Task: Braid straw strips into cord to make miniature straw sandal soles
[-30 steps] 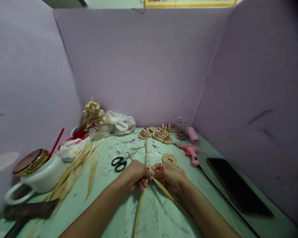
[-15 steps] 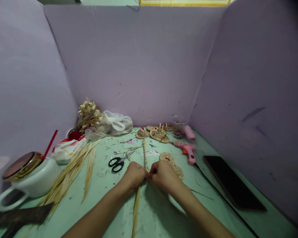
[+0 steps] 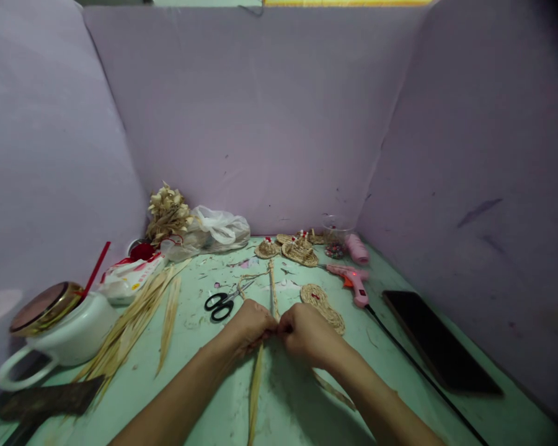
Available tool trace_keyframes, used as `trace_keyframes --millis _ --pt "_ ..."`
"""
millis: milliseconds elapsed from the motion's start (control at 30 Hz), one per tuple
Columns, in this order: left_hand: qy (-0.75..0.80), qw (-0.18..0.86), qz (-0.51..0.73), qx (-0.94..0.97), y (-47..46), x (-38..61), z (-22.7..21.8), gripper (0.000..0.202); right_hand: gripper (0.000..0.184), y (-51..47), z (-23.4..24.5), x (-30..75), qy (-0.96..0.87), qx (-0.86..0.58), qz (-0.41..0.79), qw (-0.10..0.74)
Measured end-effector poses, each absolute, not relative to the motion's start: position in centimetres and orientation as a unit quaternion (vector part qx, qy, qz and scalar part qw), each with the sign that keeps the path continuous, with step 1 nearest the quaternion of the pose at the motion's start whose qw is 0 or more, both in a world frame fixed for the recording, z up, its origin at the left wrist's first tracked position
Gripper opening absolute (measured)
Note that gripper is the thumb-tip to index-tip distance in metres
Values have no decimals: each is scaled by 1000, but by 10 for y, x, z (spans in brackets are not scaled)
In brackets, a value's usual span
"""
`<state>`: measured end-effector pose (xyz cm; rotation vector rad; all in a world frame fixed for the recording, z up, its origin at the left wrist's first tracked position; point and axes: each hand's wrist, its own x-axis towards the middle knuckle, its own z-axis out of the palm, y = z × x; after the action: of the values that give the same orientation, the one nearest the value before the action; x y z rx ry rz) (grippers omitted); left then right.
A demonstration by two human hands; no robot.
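A thin braided cord of dry straw-coloured leaf (image 3: 273, 286) runs away from me down the middle of the table. At its near end my left hand (image 3: 253, 322) and my right hand (image 3: 302, 328) meet, both closed with fingers pinching the strands. A loose strip (image 3: 255, 396) trails toward me below the left hand, and another strip (image 3: 335, 391) hangs out under the right wrist. The fingertips partly hide where the strips join the braid. Just right of my right hand lies a coiled woven sole shape (image 3: 320, 303). Black-handled scissors (image 3: 222, 306) rest left of the braid.
Dry leaf strips (image 3: 134, 316), a white mug (image 3: 81, 328) and a dark-bladed tool (image 3: 51, 399) lie left. Finished woven pieces (image 3: 300, 252), a plastic bag (image 3: 221, 228) and a beaded cup (image 3: 335, 238) stand behind. A pink glue gun (image 3: 353, 282), its cord and a phone (image 3: 439, 341) lie right.
Both hands stay at the braid's near end, with small shifts of the fingers. The strip under my right wrist now shows more plainly. The view has shifted slightly.
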<state>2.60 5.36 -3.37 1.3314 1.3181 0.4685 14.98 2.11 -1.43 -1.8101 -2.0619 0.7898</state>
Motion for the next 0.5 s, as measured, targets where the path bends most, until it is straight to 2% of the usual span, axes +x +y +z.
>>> trace_keyframes --millis 133,300,400,500 --pt "568 568 175 570 57 22 -33 9 12 31 -15 168 -675 -613 380 155" --pt "552 579 174 574 60 18 -36 5 11 43 -27 175 -533 -641 476 282" --pt "537 584 176 582 61 17 -37 4 12 39 -29 163 -471 -596 587 279" --pt "538 577 171 590 61 18 -36 1 14 35 -32 152 -454 -573 627 269"
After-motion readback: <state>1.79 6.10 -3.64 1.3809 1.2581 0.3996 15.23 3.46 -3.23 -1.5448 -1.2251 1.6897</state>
